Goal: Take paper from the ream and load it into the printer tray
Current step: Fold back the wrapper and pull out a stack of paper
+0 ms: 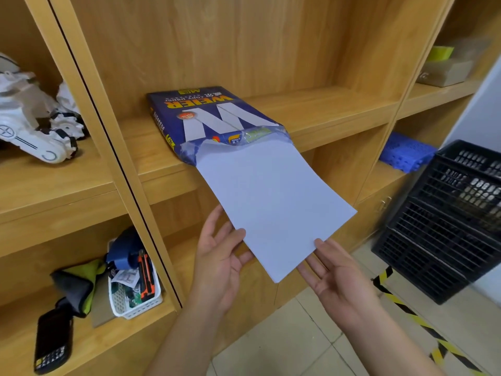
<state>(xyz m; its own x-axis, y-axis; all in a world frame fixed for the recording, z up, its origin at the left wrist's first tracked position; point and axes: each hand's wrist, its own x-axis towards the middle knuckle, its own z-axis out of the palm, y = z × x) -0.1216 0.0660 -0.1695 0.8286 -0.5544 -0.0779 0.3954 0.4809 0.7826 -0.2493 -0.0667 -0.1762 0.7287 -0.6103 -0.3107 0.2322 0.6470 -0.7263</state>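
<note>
A blue ream of copy paper [206, 115] with a big white W lies on the middle wooden shelf [325, 109], its torn end facing me. A thin stack of white paper [268, 202] sticks halfway out of that torn end and slopes down past the shelf edge. My left hand [219, 264] holds the stack's near left edge, thumb on top and fingers below. My right hand [336, 278] holds the near right corner, thumb on top. No printer is in view.
A white robot part [32, 115] lies on the left shelf. Below it are a white basket of tools [135, 283], a green-grey cloth [78, 283] and a black handheld device [53, 340]. A black plastic crate [447, 221] stands on the floor at right, beside yellow-black tape [423, 327].
</note>
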